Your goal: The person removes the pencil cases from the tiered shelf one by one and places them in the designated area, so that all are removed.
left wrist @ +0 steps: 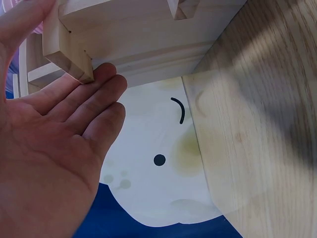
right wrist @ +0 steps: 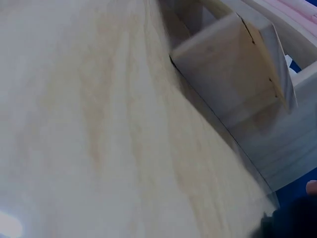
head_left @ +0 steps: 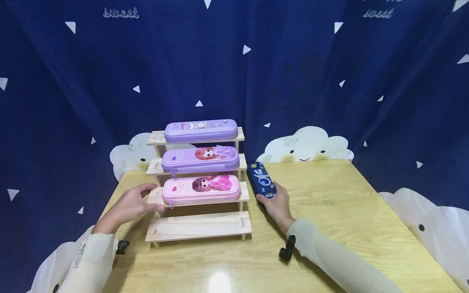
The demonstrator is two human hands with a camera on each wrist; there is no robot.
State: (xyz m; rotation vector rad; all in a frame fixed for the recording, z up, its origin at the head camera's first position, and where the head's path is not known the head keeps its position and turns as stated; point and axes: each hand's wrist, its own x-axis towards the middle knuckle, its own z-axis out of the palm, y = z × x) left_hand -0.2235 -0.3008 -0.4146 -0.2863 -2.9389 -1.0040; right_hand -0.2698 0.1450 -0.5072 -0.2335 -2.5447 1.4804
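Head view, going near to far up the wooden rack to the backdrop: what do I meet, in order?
Lowest wooden shelf → pink girl-print pencil case → purple girl-print pencil case → purple pencil case with a white cartoon figure → navy curtain.

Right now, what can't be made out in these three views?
Navy case: head view, near end partly covered by the right hand.
Left hand: left wrist view, thumb tip cut off by the top edge.
Right hand: right wrist view, almost wholly cut off by the right edge.
Dark shape: right wrist view, blurred and cut off at the bottom right corner.
Pink case: head view, contents hidden by its lid.
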